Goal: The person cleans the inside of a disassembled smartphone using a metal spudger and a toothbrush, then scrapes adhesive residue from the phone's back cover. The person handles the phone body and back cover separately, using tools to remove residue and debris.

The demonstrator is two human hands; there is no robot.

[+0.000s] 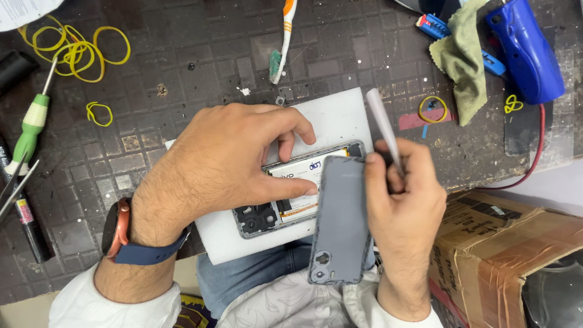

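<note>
— Both hands are busy over the white pad (340, 115) in the middle of the bench. What does the left hand (228, 164) do?

— It lies curled over the opened phone (285, 206), thumb and fingertips pressed on the frame, seemingly pinning it flat so it cannot slide.

— And the right hand (404, 206)?

— Closed around two things: the grey back cover (341, 222), lifted off and tilted up at the phone's right edge, and a thin pale pry tool (382, 124) pinched between the fingers, pointing away to the far side.

— So the phone's insides are exposed?

— Yes, battery and camera area show beneath the left hand. A toothbrush (282, 39) lies farther off, a green screwdriver (27, 127) and yellow rubber bands (76, 51) far left, within reach.
</note>
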